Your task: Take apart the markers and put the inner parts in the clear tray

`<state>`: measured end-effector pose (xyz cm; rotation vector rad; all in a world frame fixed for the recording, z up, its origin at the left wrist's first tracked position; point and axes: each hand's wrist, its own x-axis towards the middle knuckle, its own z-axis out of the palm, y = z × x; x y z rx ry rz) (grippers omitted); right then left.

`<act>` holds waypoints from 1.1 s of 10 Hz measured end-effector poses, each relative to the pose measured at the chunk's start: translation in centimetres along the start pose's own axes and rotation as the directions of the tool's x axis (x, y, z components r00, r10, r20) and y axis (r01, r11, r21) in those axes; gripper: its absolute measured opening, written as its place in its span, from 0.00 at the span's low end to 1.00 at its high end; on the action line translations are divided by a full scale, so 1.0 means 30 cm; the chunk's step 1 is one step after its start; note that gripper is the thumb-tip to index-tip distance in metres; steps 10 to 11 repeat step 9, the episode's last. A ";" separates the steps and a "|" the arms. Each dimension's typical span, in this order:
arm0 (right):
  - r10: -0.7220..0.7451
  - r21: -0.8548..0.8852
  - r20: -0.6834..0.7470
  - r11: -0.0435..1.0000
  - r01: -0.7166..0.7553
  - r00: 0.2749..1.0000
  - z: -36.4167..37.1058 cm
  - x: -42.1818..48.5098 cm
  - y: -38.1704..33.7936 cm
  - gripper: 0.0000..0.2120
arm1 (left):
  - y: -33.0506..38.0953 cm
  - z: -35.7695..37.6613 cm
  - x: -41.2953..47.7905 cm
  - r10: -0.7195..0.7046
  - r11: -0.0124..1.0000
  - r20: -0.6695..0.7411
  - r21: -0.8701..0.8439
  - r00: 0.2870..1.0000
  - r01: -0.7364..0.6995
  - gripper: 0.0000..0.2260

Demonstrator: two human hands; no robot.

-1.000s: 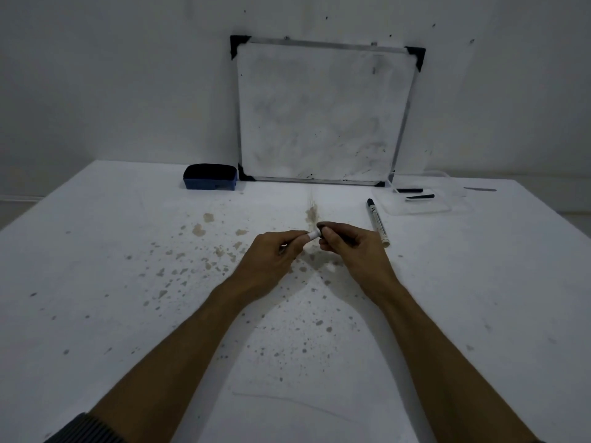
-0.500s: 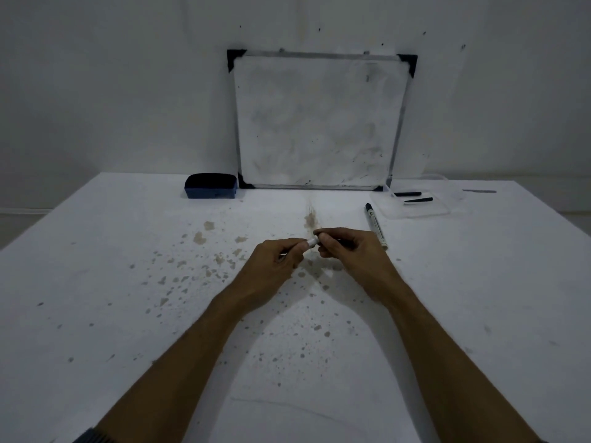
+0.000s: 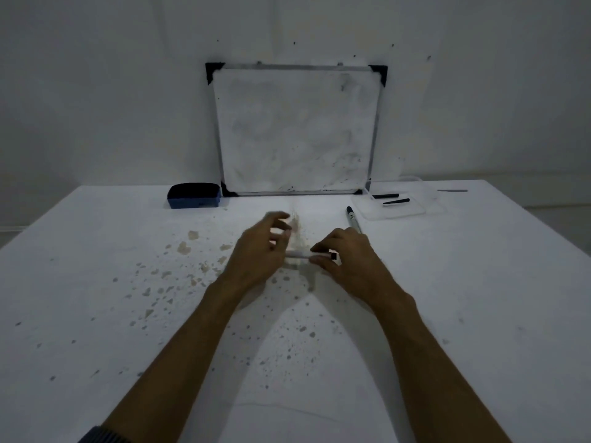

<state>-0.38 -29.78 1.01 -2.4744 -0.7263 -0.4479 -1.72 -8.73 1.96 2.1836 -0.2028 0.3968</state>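
Observation:
A white marker (image 3: 299, 254) with a black end lies level between my hands at the table's middle. My right hand (image 3: 348, 260) pinches it near the black end. My left hand (image 3: 260, 251) is beside its white end with blurred, spread fingers; whether it touches the marker I cannot tell. A second marker (image 3: 352, 218) with a black cap lies on the table just beyond my right hand. The clear tray (image 3: 412, 212) sits at the back right and holds two thin black inner parts (image 3: 391, 199).
A small whiteboard (image 3: 295, 129) leans against the wall at the back. A blue eraser (image 3: 194, 195) sits to its left. The white table (image 3: 96, 314) is speckled with brown stains around my hands. A thin grey strip (image 3: 452, 190) lies far right.
My left hand has let go of the marker's white end and spread its fingers. The marker now sits lower and level in my right hand. The camera has tilted up a little.

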 end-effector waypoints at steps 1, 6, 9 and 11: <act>0.177 -0.041 -0.247 0.980 -0.193 0.953 -0.008 -0.006 0.024 0.10 | -0.015 0.023 0.040 -0.054 0.998 -0.102 -0.018 0.993 0.052 0.15; 0.453 -0.422 -0.349 0.705 -0.569 0.820 0.063 0.146 0.061 0.13 | -0.158 0.148 0.036 0.072 0.922 0.091 0.373 0.993 -0.101 0.16; 0.445 -0.358 -0.360 0.746 -0.562 0.820 0.084 0.119 0.079 0.17 | -0.172 0.152 0.047 0.079 0.923 0.081 0.371 0.994 -0.104 0.17; 0.445 -0.358 -0.360 0.746 -0.562 0.820 0.084 0.119 0.079 0.17 | -0.172 0.152 0.047 0.079 0.923 0.081 0.371 0.994 -0.104 0.17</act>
